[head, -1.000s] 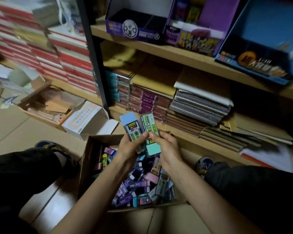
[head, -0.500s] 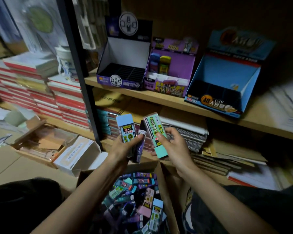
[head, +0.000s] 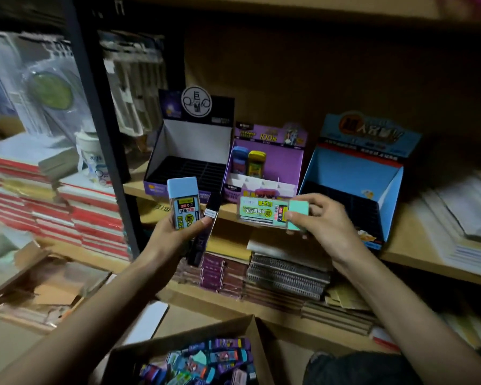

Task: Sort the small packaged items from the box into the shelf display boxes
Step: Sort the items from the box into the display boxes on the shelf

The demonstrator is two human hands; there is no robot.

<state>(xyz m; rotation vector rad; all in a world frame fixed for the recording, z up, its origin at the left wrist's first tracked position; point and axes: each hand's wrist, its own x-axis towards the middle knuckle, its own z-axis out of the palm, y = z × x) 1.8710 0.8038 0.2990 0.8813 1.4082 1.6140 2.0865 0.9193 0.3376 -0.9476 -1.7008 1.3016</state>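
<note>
- blue-cap pack (head: 184, 202) upright, slim dark pack (head: 203, 237) behind it, both in left hand (head: 175, 234)
- green pack (head: 270, 213) sideways in right hand (head: 325, 220)
- box (head: 184, 339) below, loaded with packs
- shelf display boxes side by side: dark one (head: 197, 140), purple one (head: 281, 159), blue one (head: 356, 173)

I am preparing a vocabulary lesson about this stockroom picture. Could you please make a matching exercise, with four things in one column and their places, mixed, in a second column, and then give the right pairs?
Things
1. blue-capped packet
2. green-capped packet
3. blue display box
4. cardboard box

Places
A. on the shelf, right of the purple display box
B. held upright in the left hand
C. low in the view, full of small packets
D. held sideways in the right hand

Pairs: 1-B; 2-D; 3-A; 4-C
</note>
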